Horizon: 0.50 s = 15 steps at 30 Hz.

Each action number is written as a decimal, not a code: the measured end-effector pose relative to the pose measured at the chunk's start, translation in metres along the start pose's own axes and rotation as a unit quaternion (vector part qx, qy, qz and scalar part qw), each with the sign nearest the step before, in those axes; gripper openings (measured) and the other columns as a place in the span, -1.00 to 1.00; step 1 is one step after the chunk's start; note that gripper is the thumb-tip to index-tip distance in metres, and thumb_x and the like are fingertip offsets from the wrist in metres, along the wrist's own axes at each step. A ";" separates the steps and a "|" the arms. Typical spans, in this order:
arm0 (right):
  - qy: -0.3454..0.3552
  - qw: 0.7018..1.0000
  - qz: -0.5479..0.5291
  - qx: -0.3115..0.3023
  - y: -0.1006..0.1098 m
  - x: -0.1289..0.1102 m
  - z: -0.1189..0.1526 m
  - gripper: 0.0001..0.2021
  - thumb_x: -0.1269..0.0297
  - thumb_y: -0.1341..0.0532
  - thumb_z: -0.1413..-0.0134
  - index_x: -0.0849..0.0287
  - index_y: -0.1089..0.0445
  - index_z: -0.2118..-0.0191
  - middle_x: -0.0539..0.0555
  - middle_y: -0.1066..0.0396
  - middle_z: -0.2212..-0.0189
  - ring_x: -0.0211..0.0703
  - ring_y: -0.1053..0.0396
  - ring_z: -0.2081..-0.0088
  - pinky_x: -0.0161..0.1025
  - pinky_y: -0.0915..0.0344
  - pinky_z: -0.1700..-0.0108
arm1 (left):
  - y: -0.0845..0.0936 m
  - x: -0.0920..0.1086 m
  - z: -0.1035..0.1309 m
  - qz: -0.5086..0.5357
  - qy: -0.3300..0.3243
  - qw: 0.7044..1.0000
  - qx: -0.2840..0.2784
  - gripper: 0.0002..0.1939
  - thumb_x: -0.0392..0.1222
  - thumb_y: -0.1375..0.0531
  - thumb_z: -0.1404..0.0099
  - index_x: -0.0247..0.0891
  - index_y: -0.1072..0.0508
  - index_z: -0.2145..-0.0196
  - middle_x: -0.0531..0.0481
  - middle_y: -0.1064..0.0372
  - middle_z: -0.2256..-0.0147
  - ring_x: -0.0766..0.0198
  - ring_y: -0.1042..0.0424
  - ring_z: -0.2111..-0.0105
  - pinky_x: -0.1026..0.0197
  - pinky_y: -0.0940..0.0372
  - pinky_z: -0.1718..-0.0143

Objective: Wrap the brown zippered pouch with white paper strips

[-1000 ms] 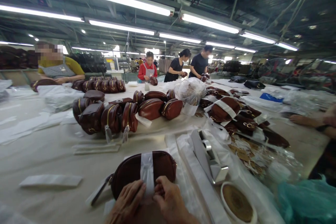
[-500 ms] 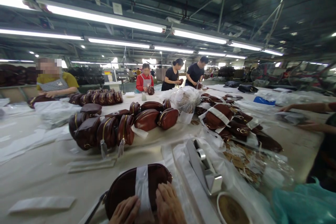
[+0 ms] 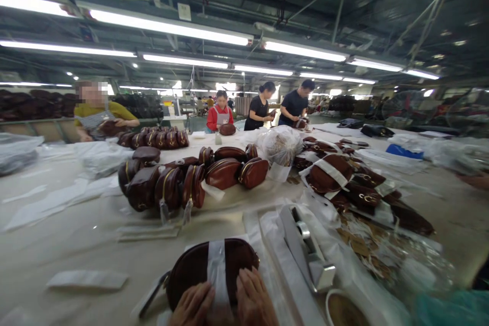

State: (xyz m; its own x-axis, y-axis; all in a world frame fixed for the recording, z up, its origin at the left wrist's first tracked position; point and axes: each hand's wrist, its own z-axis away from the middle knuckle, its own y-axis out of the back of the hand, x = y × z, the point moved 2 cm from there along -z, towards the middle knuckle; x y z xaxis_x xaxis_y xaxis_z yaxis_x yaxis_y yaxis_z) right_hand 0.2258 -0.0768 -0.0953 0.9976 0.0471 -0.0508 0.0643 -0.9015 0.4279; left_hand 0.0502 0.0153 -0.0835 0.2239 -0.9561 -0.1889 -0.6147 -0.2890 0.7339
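A dark brown leather bag [image 3: 188, 271] with rounded ends lies on the table close in front of me. A white wrapping strip [image 3: 217, 260] runs across its middle, from the far edge towards me. My left hand [image 3: 194, 304] rests on the bag just left of the strip, fingers stretched out and close together. To the right of the strip, my right hand [image 3: 253, 299] lies flat on the bag's surface. A dark strap [image 3: 152, 296] sticks out at the bag's left end. Both wrists run out of view at the bottom.
A grey tape dispenser [image 3: 303, 247] and a round container [image 3: 346, 308] stand at my right. Brown bags [image 3: 223, 173] are grouped ahead, with a strapped pile [image 3: 330, 173] further right. A folded white strip [image 3: 87, 279] lies left. Several people work across the table.
My view has turned slightly left, so things appear further right. Both hands stay on the bag. The co-worker's arms at the right edge have mostly left view; the person at far left now lifts a bag.
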 end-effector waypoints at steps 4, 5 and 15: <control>0.028 0.988 0.000 -0.150 0.026 -0.002 -0.015 -0.63 0.56 0.05 -0.09 0.30 -0.35 0.03 0.19 -0.47 0.14 -0.04 -0.37 0.04 -0.10 -0.39 -0.01 | 0.013 0.011 -0.013 0.036 0.048 0.998 0.017 -0.53 -0.48 0.04 -0.21 -0.35 -0.29 -0.07 -0.19 -0.38 0.10 0.12 -0.34 0.08 0.12 -0.34 0.07; 0.036 0.986 -0.003 -0.163 0.030 -0.002 -0.018 -0.63 0.56 0.05 -0.11 0.31 -0.35 0.03 0.20 -0.47 0.13 -0.03 -0.37 0.03 -0.08 -0.39 0.00 | 0.015 0.012 -0.015 0.044 0.047 0.998 0.015 -0.57 -0.46 0.03 -0.22 -0.39 -0.29 -0.05 -0.22 -0.37 0.11 0.11 -0.33 0.09 0.09 -0.34 0.08; -0.011 0.974 -0.102 -0.201 0.031 0.005 -0.014 -0.71 0.40 -0.01 -0.23 0.24 -0.30 -0.02 0.23 -0.43 0.08 0.01 -0.35 -0.01 0.05 -0.38 0.00 | 0.019 0.011 -0.017 0.105 0.079 0.991 -0.038 -0.69 -0.33 0.00 -0.31 -0.41 -0.24 -0.01 -0.25 -0.34 0.11 0.11 -0.32 0.10 0.06 -0.32 0.08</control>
State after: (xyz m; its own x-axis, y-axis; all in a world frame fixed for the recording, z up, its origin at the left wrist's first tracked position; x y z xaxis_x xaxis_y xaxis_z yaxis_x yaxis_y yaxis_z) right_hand 0.2330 -0.0982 -0.0692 0.9625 0.1948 -0.1885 0.2702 -0.6321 0.7263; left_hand 0.0539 0.0001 -0.0608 0.2166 -0.9736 0.0723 -0.6029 -0.0751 0.7943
